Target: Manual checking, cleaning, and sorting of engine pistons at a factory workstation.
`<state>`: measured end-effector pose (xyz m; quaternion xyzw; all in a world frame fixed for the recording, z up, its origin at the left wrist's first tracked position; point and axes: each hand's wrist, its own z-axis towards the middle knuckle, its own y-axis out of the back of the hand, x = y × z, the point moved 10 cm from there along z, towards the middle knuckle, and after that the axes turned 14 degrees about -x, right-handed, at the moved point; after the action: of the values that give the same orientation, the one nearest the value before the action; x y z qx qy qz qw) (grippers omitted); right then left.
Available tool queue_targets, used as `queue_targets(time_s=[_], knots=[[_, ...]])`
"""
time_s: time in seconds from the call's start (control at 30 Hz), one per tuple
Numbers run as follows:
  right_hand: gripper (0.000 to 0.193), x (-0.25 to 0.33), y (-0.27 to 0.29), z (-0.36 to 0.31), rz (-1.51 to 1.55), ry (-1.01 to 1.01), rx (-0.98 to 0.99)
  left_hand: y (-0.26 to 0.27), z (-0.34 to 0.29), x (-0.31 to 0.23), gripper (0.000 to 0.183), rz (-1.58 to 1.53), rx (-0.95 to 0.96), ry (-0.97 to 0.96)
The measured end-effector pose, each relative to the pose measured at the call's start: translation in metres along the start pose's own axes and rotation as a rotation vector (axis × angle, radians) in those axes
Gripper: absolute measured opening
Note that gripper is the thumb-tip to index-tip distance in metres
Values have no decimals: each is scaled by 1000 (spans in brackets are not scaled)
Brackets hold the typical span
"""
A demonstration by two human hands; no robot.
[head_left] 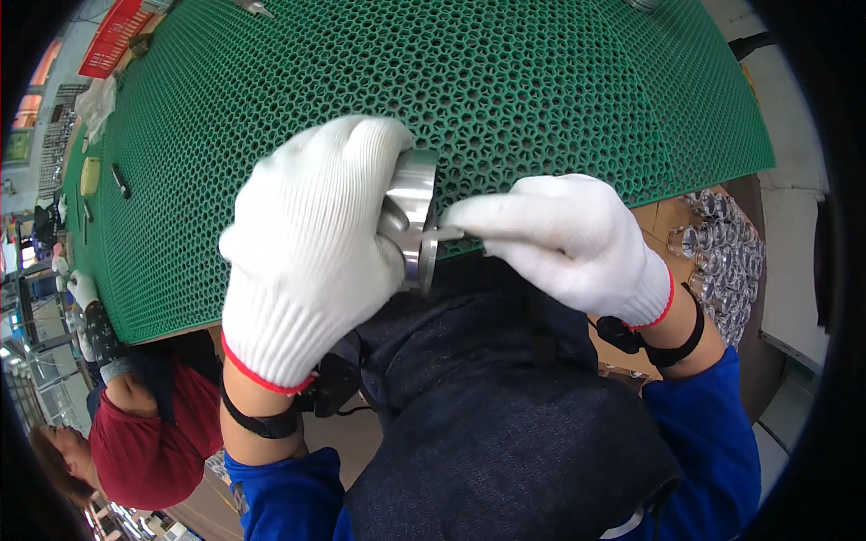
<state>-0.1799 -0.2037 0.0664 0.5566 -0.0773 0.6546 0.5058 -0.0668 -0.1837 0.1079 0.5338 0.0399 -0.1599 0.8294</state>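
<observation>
Over green matting, round metal part in left hand

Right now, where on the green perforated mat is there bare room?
On the mat, beyond the white-gloved right hand, toward the right corner. Crowded: around the shiny metal cylinder in the white-gloved left hand.

We cannot see the left side of the metal cylinder, covered by the left hand; at its right rim, the thin pale piece is too small for us to name, its end hidden by the fingers. Beyond the cylinder, the top edge cuts off a metallic tip; far left of the cylinder, a co-worker's hand looks tiny
</observation>
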Motion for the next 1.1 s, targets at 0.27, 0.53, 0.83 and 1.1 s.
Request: queue_targets(time_s=[0.27, 0.53, 0.83, 1.1], knots=[[40, 7, -30, -25, -605, 380, 335, -16, 10, 16, 42, -31, 109, 97], [34, -12, 7, -25, -20, -55, 30, 6, -115, 105, 86, -957, -752, 1013], [35, -22, -25, -35, 483, -580, 254, 10, -136, 91, 96, -732, -441, 653], [36, -25, -27, -43, 527, -828, 179, 12, -38, 72, 49, -126, -191, 27]])
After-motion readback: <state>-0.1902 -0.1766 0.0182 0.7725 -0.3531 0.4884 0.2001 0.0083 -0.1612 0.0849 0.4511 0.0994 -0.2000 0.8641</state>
